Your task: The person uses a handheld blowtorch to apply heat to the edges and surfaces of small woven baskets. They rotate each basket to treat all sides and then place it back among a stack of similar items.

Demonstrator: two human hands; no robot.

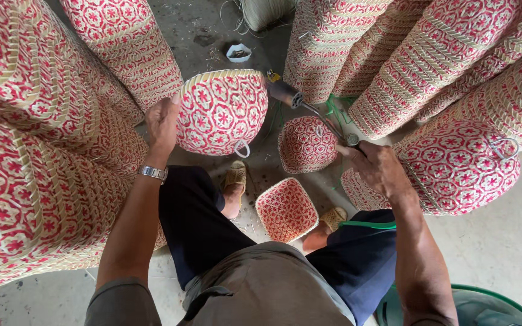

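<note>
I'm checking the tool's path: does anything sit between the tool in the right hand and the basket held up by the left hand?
Nothing visible does. The right hand grips a tool whose dark head is right beside the raised red-and-cream basket that the left hand holds; only open air shows between them.

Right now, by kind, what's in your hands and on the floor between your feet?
Woven basket, held in left hand: 1
Small open baskets on floor: 2
Hand tool, held in right hand: 1
Sandals: 2
Total: 6
</note>
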